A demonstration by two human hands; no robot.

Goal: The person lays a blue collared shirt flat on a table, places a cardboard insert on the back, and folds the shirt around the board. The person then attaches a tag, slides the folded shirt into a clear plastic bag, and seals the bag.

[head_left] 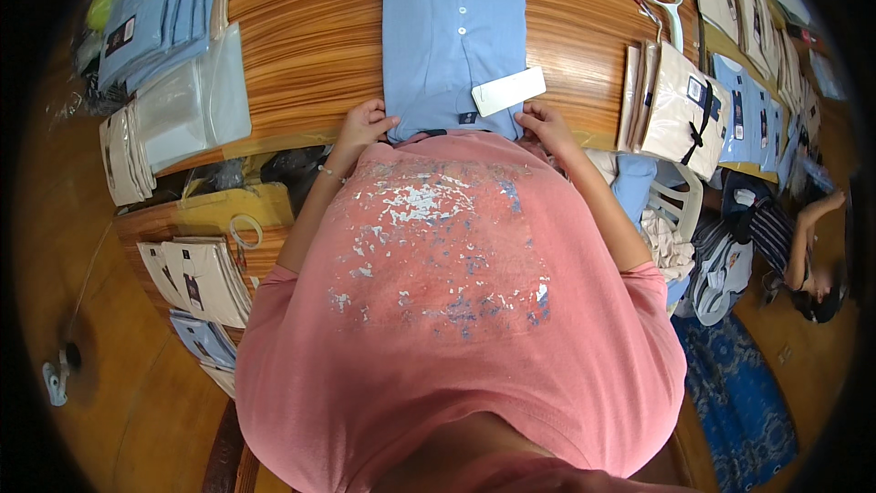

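A folded light blue shirt [429, 55] lies on the wooden table in front of me, its small white buttons running down from the far edge. My left hand [368, 121] is closed at the shirt's near left corner, thumb and fingers pinching the edge. At the near right corner my right hand [545, 125] grips the fabric in the same way. A white hang tag [508, 91] lies slanted across the shirt's right side, close to my right hand. Near the front edge a small dark label [468, 118] shows on the shirt.
Bagged blue shirts [164, 14] and clear plastic bags [196, 100] lie at the left. Packed beige garments [680, 114] and a white-handled tool [666, 0] are at the right. A tape roll [245, 231] rests on a lower left surface. Another person [794, 256] is far right.
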